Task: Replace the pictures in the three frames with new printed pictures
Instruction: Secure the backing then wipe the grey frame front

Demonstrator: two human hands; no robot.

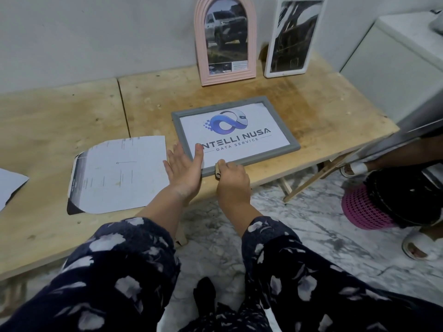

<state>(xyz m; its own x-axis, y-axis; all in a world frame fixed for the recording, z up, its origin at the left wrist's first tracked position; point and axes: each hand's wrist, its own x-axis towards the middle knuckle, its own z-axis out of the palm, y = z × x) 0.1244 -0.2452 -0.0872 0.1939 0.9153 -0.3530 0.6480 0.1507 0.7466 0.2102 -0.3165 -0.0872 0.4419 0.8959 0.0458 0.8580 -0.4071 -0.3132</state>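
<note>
Left hand [184, 168] flat on the grey rectangular frame [275, 111]'s near-left corner; right hand [231, 174] grips its near edge, likely lifting it upright next.

Three picture frames show: a grey frame [236, 137] lying flat, plus a pink arched frame [225, 40] and a white frame [296, 37] standing upright. Two loose paper sheets lie on the table, a large sheet [117, 174] and a partial sheet [10, 184].

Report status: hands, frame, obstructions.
Left hand open, steadying grey frame corner. Right hand gripping its near edge. Frame flat on table. Nothing obstructing.
</note>
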